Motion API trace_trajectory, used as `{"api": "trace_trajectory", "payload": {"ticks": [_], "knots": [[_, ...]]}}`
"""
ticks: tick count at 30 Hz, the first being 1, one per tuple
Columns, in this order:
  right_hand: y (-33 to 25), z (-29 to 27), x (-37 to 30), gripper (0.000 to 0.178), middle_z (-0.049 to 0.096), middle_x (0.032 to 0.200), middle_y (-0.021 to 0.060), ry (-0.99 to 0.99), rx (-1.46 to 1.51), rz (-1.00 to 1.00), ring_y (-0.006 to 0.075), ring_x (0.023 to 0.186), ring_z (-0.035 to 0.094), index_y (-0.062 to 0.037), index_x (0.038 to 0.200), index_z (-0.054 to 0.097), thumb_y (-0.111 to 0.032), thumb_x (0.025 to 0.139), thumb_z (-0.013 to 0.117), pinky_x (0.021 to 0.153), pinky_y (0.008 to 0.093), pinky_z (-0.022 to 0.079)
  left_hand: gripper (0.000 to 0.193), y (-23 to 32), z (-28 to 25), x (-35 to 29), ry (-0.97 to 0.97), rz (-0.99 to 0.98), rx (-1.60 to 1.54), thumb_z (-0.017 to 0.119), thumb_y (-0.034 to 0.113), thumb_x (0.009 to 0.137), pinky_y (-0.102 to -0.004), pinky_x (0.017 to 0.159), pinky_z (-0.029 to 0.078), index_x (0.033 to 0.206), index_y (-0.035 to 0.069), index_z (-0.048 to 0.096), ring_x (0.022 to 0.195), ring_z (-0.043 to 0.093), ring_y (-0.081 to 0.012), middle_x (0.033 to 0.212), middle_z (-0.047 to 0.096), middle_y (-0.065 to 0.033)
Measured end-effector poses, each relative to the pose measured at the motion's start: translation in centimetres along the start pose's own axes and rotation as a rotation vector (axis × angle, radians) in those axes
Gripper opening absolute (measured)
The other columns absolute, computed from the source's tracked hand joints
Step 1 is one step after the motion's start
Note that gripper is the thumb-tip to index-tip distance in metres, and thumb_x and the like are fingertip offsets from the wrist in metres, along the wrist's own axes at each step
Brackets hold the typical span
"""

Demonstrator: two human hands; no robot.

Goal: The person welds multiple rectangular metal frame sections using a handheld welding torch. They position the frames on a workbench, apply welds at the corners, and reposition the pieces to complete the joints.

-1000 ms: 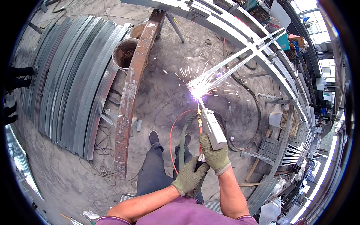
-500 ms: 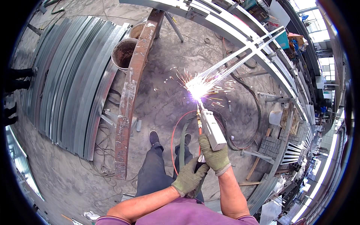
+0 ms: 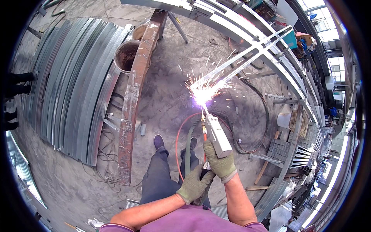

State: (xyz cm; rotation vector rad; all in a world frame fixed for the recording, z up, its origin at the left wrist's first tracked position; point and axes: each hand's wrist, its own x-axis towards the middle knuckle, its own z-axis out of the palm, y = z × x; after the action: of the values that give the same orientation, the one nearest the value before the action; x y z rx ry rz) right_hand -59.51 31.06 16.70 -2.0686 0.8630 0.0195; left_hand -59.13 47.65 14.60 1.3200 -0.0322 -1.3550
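Observation:
My right hand [image 3: 222,162], in an olive-green work glove, is wrapped round the body of a light grey, boxy welding torch [image 3: 218,136]. Lower down and to its left, my left hand [image 3: 194,185] in a matching glove closes round the torch's dark rear end, where the grip and cable meet; the exact part is hidden. At the nozzle burns a bright white-violet glare with orange sparks [image 3: 205,92]. Two pale metal bars [image 3: 241,58] run from the glare to the upper right. The glare hides their near ends and the spot under the nozzle.
A rusty brown beam [image 3: 135,91] stands left of my legs, with a bucket [image 3: 126,56] beside it. Long galvanised profiles [image 3: 77,85] lie further left. A red hose [image 3: 178,141] loops by my feet. Metal framing [image 3: 290,73] curves along the right; dark cables [image 3: 264,104] lie on the floor.
The torch and glare have shifted slightly left. Sparks now fly more upward and less to the right. Both hands keep their hold.

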Motion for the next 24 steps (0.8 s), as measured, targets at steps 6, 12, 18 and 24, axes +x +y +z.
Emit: {"api": "trace_trajectory", "payload": {"ticks": [6, 12, 18, 24], "knots": [[0.3, 0.1, -0.3, 0.029, 0.083, 0.096, 0.0118, -0.004, 0.032, 0.002, 0.0288, 0.089, 0.084, -0.0084, 0.122, 0.081, -0.031, 0.104, 0.081, 0.074, 0.0408, 0.065, 0.056, -0.4, 0.1, -0.2, 0.014, 0.030, -0.006, 0.073, 0.043, 0.111, -0.0405, 0.088, 0.059, 0.145, -0.001, 0.065, 0.099, 0.077, -0.0249, 0.110, 0.081, -0.0143], [1.2, 0.7, -0.6, 0.035, 0.084, 0.100, 0.0122, -0.080, 0.077, 0.210, 0.0238, 0.093, 0.084, -0.0063, 0.124, 0.081, -0.035, 0.104, 0.083, 0.079, 0.0383, 0.064, 0.057, 0.2, 0.2, -0.7, 0.013, -0.079, -0.004, 0.073, 0.045, 0.111, -0.0406, 0.090, 0.059, 0.145, 0.000, 0.065, 0.100, 0.077, -0.0239, 0.111, 0.081, -0.0134], [-0.2, -0.9, -3.1, 0.036, 0.078, 0.104, 0.0029, -0.029, 0.366, 0.263, 0.0106, 0.091, 0.071, -0.0007, 0.129, 0.076, -0.021, 0.102, 0.088, 0.076, 0.0321, 0.060, 0.059, 0.6, 0.7, -1.6, -0.017, -0.037, 0.095, 0.072, 0.046, 0.110, -0.0430, 0.094, 0.058, 0.147, 0.001, 0.064, 0.110, 0.079, -0.0320, 0.120, 0.081, -0.0202], [1.1, -3.7, -2.6, 0.035, 0.072, 0.105, 0.0015, 0.154, 0.442, 0.057, 0.0081, 0.079, 0.065, -0.0014, 0.135, 0.069, -0.008, 0.103, 0.083, 0.066, 0.0291, 0.056, 0.058, 3.0, 1.8, 1.8, -0.116, -0.030, 0.242, 0.075, 0.032, 0.110, -0.0392, 0.101, 0.058, 0.155, 0.001, 0.057, 0.115, 0.075, -0.0221, 0.126, 0.078, -0.0163]]}}
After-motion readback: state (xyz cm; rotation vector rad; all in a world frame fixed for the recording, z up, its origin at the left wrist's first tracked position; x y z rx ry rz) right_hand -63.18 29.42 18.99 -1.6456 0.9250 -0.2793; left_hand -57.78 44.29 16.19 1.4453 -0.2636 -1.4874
